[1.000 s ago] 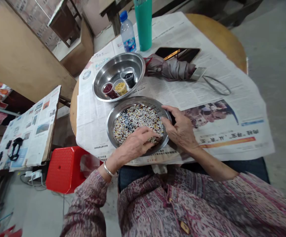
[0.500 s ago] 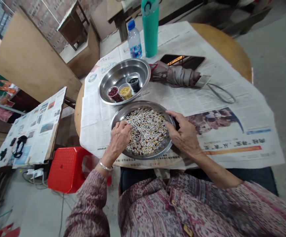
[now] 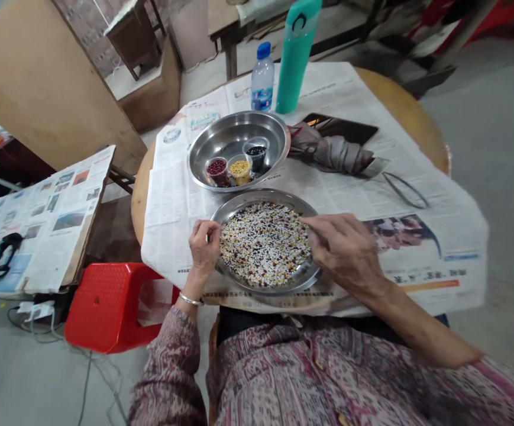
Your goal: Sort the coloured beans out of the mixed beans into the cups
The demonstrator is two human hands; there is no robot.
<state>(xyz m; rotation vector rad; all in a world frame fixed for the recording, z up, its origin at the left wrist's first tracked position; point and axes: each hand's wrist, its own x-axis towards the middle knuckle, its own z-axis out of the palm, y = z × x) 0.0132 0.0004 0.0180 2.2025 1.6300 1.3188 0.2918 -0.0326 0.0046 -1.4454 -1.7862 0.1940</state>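
A shallow metal basin (image 3: 263,289) on the newspaper holds white grains mixed with dark red, yellow and black beans (image 3: 265,245). My left hand (image 3: 204,251), with a silver bangle at the wrist, is closed at the basin's left rim, fingers curled in. On the opposite side my right hand (image 3: 345,251) grips the right rim, its fingertips reaching over the edge by the grains. Behind stands a second, larger metal basin (image 3: 197,163) with three clear cups: red beans (image 3: 216,168), yellow beans (image 3: 239,169) and black beans (image 3: 257,152).
Newspaper (image 3: 163,219) covers the round table. At the back stand a water bottle (image 3: 262,80) and a teal flask (image 3: 297,59). A folded umbrella (image 3: 332,151) lies beside a dark tablet-like device (image 3: 349,129). To the left are a red stool (image 3: 101,305) and a newspaper-covered side table (image 3: 48,219).
My left hand has drawn back from over the grains to the left rim. My right hand's fingers have closed more at the right rim. The whole view has shifted somewhat.
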